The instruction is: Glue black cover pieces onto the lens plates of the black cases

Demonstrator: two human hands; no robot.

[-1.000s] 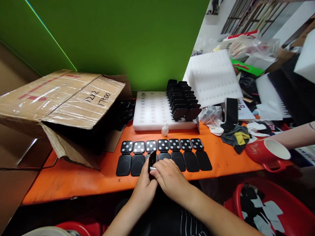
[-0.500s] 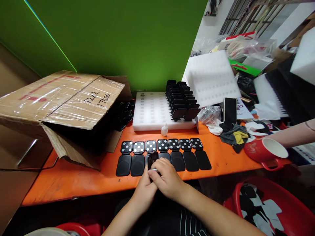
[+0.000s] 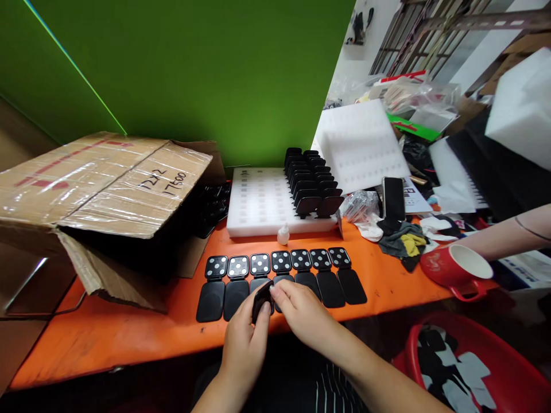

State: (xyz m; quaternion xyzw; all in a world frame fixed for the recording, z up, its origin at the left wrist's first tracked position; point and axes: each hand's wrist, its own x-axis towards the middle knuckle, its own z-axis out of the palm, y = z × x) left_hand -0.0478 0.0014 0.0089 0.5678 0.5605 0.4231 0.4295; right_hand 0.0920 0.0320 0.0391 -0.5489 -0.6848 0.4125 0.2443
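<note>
nearest to us, we record a red tub [image 3: 414, 350] at the right, holding loose black and white pieces [image 3: 473, 370]. before the front edge of the surface [image 3: 142, 344], we find both hands at one thin black piece [image 3: 260, 299], which is held up, tilted, in front of the laid-out row. the left hand [image 3: 244, 338] pinches it between thumb and fingers. the right hand [image 3: 303, 312] has its thumb and forefinger drawn together at the piece's upper right edge; a small pale spot shows there, and we cannot tell whether they grip that or the piece itself.

just beyond, we count seven black panels [image 3: 352, 287] lying flat in a row, the middle ones partly covered by the hands. each adjoins a square [image 3: 320, 259] behind it bearing five light dots. to the right stands a red mug [image 3: 441, 269], near a heap of rags [image 3: 400, 240].

farther back, we note a small white bottle [image 3: 283, 235] before a white foam block [image 3: 258, 198], where dark plates [image 3: 308, 205] stand upright in ranks. a carton [image 3: 120, 189] marked "17500" sits at the left. a green board [image 3: 185, 69] rises behind.
</note>
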